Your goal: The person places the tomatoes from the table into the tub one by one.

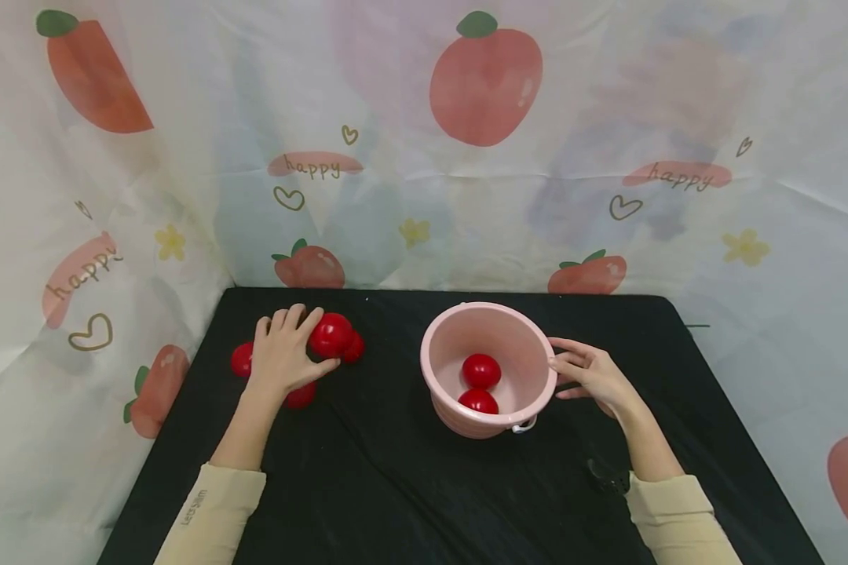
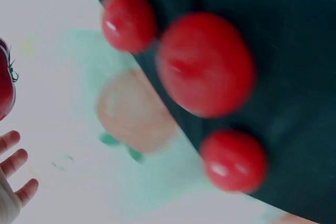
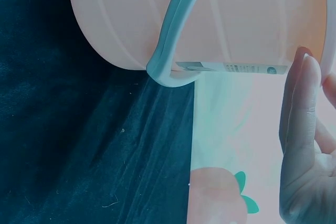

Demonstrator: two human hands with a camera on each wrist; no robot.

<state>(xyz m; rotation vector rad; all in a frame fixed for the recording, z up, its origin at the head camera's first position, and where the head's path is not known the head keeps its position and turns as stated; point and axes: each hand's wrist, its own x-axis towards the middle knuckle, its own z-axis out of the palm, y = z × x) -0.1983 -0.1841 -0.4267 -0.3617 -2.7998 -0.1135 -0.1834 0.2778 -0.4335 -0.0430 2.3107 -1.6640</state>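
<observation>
My left hand holds a red tomato between thumb and spread fingers, at the back left of the table. In the left wrist view, a tomato with a green calyx shows above the fingertips. Other tomatoes lie around the hand: one to its left, one by its wrist and one behind the held one. A pink bucket stands upright with two tomatoes inside. Fairly straight fingers of my right hand touch the bucket's right side at the rim.
A black cloth covers the table. The bucket's pale handle hangs down its side. Behind and to the left hangs a printed fabric backdrop, close against the table's back edge.
</observation>
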